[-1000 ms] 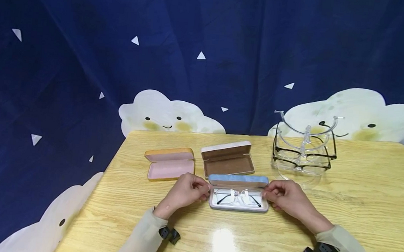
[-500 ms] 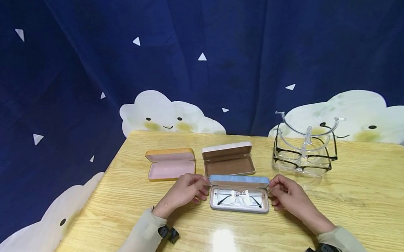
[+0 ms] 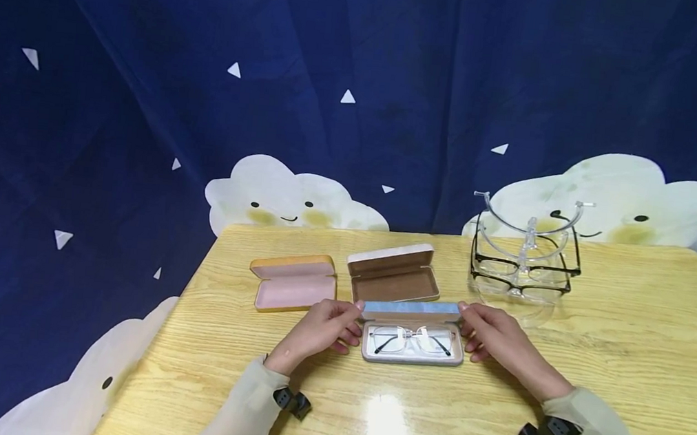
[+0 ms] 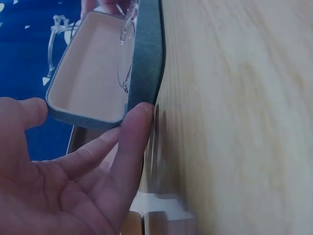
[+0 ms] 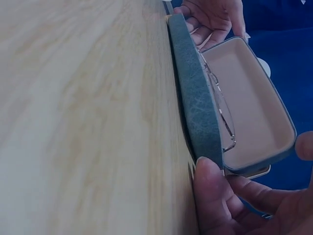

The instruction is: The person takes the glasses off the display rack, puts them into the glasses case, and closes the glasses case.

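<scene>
A blue glasses case (image 3: 412,360) stands with its lid raised at the middle of the table. Thin-rimmed eyeglasses (image 3: 383,345) with dark temple tips lie folded in its pale lower half. My left hand (image 3: 319,329) holds the case's left end, thumb at the lid corner and fingers against the base. At the other end my right hand (image 3: 502,338) grips in the same way. The left wrist view shows a fingertip (image 4: 139,115) on the base's corner and the thumb touching the lid (image 4: 90,63). In the right wrist view, glasses sit behind the teal wall (image 5: 198,98).
Behind the case lie a yellow glasses case (image 3: 295,292) with pink lining and a white one (image 3: 395,284) lined brown, both open. A clear display stand (image 3: 530,237) at the back right bears black-framed glasses (image 3: 544,290). A dark blue curtain (image 3: 339,37) hangs behind the table (image 3: 640,367).
Both hands have shifted slightly at the case's ends. The thumbs now touch the lid's upper corners; half a second ago the right hand was a little farther right.
</scene>
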Demonstrator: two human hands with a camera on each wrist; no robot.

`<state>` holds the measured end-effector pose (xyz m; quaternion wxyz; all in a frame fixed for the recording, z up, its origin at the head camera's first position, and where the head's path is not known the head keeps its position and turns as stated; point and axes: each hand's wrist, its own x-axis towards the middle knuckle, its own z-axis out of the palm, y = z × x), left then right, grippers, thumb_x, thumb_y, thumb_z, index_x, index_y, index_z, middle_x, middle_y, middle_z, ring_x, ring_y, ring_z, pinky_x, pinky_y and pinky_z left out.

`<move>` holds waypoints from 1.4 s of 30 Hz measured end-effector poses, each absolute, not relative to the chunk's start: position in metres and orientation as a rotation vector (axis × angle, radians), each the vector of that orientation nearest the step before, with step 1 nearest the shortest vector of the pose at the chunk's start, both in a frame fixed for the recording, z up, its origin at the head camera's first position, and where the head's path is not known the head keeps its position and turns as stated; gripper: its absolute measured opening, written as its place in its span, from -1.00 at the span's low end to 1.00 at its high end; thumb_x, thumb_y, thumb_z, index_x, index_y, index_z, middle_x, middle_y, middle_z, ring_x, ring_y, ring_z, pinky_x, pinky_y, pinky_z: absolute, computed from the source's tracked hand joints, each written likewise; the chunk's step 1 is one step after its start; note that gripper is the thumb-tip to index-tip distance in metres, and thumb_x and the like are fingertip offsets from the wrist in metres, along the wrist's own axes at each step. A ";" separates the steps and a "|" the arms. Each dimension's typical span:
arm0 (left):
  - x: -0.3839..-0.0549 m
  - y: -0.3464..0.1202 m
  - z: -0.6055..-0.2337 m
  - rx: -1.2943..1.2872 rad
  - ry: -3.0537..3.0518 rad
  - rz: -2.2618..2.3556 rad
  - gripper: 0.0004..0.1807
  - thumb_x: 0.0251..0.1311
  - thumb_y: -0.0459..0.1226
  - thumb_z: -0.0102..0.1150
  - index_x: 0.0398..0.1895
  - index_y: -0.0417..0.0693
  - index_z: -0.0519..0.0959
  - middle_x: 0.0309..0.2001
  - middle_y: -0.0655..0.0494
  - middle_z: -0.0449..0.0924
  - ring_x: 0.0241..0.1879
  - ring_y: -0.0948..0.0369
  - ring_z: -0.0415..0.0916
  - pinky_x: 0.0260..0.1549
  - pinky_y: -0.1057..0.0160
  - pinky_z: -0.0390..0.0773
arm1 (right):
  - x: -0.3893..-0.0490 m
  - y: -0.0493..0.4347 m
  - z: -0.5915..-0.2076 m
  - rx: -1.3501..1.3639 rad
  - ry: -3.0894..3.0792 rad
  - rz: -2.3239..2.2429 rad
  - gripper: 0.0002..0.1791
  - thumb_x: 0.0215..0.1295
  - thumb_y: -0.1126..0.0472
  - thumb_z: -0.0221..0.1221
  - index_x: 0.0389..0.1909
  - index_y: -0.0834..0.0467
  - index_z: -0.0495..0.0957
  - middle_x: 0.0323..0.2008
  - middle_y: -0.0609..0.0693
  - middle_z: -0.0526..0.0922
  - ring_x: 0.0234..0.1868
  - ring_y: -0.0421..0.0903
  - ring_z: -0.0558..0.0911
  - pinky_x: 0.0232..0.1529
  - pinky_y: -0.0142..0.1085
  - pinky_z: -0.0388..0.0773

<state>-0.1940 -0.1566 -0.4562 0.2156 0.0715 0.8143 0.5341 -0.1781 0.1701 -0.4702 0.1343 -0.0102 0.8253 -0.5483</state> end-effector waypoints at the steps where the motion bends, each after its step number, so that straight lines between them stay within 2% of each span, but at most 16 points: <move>1: -0.194 -0.156 -0.456 0.196 2.252 1.481 -0.35 0.56 0.15 -0.01 0.07 -0.31 0.68 -0.17 -0.24 0.76 -0.30 0.10 0.78 -0.32 0.14 0.81 | -0.179 0.170 -0.470 -0.030 2.398 -1.577 -0.41 0.65 -0.16 -0.04 -0.15 0.33 0.58 -0.30 0.10 0.62 -0.43 -0.12 0.64 -0.43 -0.23 0.75; 11: -0.196 -0.157 -0.456 0.199 2.191 1.499 -0.35 0.55 0.13 0.04 0.09 -0.34 0.66 -0.14 -0.24 0.73 -0.24 0.13 0.76 -0.23 0.13 0.82 | -0.180 0.170 -0.467 -0.034 2.367 -1.538 -0.40 0.61 -0.21 0.01 -0.20 0.31 0.57 -0.37 0.08 0.61 -0.44 -0.10 0.65 -0.42 -0.23 0.75; 22: -0.199 -0.159 -0.458 0.248 2.148 1.467 -0.40 0.58 0.07 0.02 0.17 -0.34 0.62 -0.10 -0.20 0.72 -0.17 0.13 0.75 -0.11 0.13 0.80 | -0.181 0.175 -0.466 -0.092 2.303 -1.573 -0.50 0.62 -0.09 0.05 -0.20 0.34 0.54 -0.26 0.09 0.59 -0.39 -0.10 0.66 -0.38 -0.23 0.77; 29: -0.197 -0.164 -0.457 0.284 2.109 1.458 -0.48 0.59 -0.01 0.04 0.14 -0.34 0.62 -0.07 -0.21 0.72 -0.09 0.09 0.75 -0.02 0.11 0.79 | -0.184 0.183 -0.465 -0.216 2.191 -1.601 -0.48 0.61 -0.01 0.06 0.17 0.41 0.50 -0.18 0.14 0.60 -0.29 -0.10 0.68 -0.24 -0.22 0.79; 32: -0.196 -0.165 -0.456 0.311 2.086 1.465 -0.51 0.60 -0.05 0.05 0.15 -0.36 0.61 -0.04 -0.24 0.72 -0.07 0.09 0.75 0.01 0.10 0.78 | -0.185 0.186 -0.465 -0.262 2.146 -1.606 -0.48 0.60 0.02 0.07 0.21 0.44 0.45 -0.16 0.15 0.61 -0.26 -0.11 0.69 -0.20 -0.23 0.79; 35: -0.195 -0.167 -0.456 0.329 2.071 1.471 -0.51 0.59 -0.10 0.07 0.24 -0.39 0.55 0.00 -0.27 0.72 -0.04 0.07 0.75 0.04 0.08 0.77 | -0.186 0.188 -0.465 -0.292 2.113 -1.610 -0.47 0.58 0.05 0.10 0.24 0.45 0.42 -0.14 0.15 0.62 -0.24 -0.11 0.70 -0.17 -0.24 0.78; 39: -0.194 -0.168 -0.456 0.339 2.071 1.460 -0.43 0.56 -0.14 0.12 0.37 -0.44 0.43 0.06 -0.29 0.68 0.03 0.01 0.75 0.07 0.06 0.76 | -0.186 0.191 -0.466 -0.306 2.079 -1.622 -0.39 0.54 0.08 0.15 0.33 0.49 0.34 -0.12 0.15 0.65 -0.21 -0.10 0.70 -0.12 -0.22 0.78; 42: -0.194 -0.168 -0.457 0.343 2.074 1.453 -0.41 0.54 -0.15 0.16 0.40 -0.44 0.41 0.04 -0.26 0.68 0.03 0.02 0.74 0.06 0.06 0.76 | -0.185 0.194 -0.466 -0.308 2.062 -1.629 -0.33 0.52 0.10 0.19 0.39 0.50 0.29 -0.10 0.15 0.64 -0.19 -0.10 0.70 -0.09 -0.21 0.78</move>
